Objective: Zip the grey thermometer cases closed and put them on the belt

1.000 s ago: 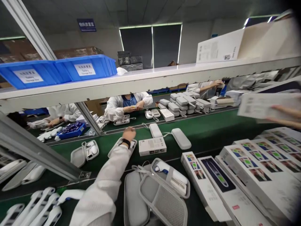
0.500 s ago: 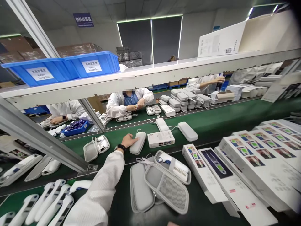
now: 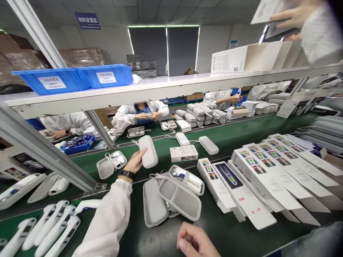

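Note:
A closed grey zip case (image 3: 149, 152) is in my left hand (image 3: 136, 161), lifted above the green belt, with fingers wrapped round its left edge. My right hand (image 3: 197, 240) is low in the view over the near work surface, its fingers curled in and nothing visible in them. Just beyond it lie a closed grey case (image 3: 155, 208) and an open case (image 3: 182, 200) with a mesh-lined lid. A white and blue thermometer (image 3: 184, 178) lies strapped inside that open case.
White thermometers (image 3: 50, 228) lie at left, and printed boxes (image 3: 257, 160) fill the right. On the belt (image 3: 235, 132) are a white box (image 3: 184, 153) and other cases (image 3: 208, 145). Blue bins (image 3: 72, 79) stand on the overhead shelf (image 3: 160, 84). A co-worker's hand (image 3: 294, 16) reaches in at upper right.
My left hand has raised the grey case off the belt and drawn it slightly left. My right hand has come into view at the bottom. Another person's arm has appeared at upper right.

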A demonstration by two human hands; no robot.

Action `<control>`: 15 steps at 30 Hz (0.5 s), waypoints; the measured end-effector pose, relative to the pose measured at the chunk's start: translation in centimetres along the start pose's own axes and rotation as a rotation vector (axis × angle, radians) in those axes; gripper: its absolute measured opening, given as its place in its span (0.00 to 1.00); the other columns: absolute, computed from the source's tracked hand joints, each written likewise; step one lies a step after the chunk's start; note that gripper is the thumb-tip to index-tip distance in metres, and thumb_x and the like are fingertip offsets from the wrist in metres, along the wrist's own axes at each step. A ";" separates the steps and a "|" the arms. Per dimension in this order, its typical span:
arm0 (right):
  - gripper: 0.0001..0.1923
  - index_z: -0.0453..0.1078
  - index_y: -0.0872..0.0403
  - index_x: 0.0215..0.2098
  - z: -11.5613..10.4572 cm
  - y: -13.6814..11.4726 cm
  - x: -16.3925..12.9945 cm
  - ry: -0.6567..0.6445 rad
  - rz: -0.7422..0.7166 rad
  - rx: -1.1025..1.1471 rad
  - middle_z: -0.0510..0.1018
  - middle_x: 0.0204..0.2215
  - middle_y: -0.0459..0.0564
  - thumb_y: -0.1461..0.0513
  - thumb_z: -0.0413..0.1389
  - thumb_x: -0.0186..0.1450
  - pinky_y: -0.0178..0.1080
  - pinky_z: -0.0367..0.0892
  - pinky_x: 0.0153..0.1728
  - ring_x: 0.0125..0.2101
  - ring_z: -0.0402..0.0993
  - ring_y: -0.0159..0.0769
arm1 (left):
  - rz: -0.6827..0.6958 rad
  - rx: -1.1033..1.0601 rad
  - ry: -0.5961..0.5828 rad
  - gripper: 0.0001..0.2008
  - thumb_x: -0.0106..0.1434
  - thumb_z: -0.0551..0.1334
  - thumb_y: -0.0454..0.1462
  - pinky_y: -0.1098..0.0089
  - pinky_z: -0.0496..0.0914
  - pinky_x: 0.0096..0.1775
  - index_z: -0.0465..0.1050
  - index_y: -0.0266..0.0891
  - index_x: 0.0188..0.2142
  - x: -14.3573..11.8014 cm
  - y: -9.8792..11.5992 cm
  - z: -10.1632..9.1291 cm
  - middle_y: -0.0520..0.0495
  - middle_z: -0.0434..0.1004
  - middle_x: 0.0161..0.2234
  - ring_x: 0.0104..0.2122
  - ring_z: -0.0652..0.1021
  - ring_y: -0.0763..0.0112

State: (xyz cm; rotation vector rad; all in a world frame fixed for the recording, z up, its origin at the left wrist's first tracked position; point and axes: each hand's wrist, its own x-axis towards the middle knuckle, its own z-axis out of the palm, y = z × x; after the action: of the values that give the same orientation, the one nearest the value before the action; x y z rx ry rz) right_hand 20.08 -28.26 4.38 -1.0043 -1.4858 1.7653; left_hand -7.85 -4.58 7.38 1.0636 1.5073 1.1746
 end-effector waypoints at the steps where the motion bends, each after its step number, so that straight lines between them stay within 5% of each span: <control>1: 0.25 0.65 0.54 0.31 0.2 -0.6 0.5 0.001 -0.039 -0.031 0.60 0.21 0.41 0.41 0.54 0.65 0.33 0.51 0.26 0.23 0.55 0.29 | 0.026 -0.078 0.031 0.28 0.57 0.64 0.57 0.63 0.76 0.40 0.72 0.35 0.43 -2.3 0.2 -0.7 0.36 0.81 0.40 0.38 0.81 0.59; 4: 0.20 0.67 0.54 0.37 1.8 -2.1 2.6 0.010 -0.145 -0.064 0.63 0.25 0.42 0.45 0.53 0.68 0.34 0.55 0.28 0.26 0.59 0.30 | 0.118 -0.467 0.199 0.26 0.53 0.69 0.50 0.66 0.76 0.42 0.71 0.39 0.47 -10.2 0.1 -0.8 0.45 0.81 0.41 0.40 0.80 0.62; 8: 0.20 0.66 0.53 0.46 5.1 -2.6 5.3 -0.061 -0.230 0.069 0.65 0.28 0.42 0.47 0.55 0.68 0.33 0.57 0.26 0.24 0.59 0.29 | 0.147 -0.904 0.369 0.23 0.58 0.66 0.49 0.67 0.75 0.43 0.73 0.41 0.49 -18.7 -1.2 2.3 0.48 0.82 0.40 0.40 0.81 0.63; 15: 0.23 0.63 0.52 0.39 8.2 -0.2 6.1 -0.103 -0.148 0.365 0.67 0.21 0.38 0.42 0.57 0.65 0.30 0.48 0.15 0.13 0.48 0.21 | 0.096 -1.052 0.484 0.21 0.60 0.62 0.51 0.68 0.74 0.37 0.75 0.42 0.47 -22.8 -4.3 3.5 0.49 0.82 0.36 0.34 0.81 0.64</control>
State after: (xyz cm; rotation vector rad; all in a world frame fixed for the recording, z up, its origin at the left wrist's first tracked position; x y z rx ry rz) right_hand 9.91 -27.34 4.28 -0.6118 -1.2017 1.9117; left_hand -0.13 -26.69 6.20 0.1280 0.8954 2.0462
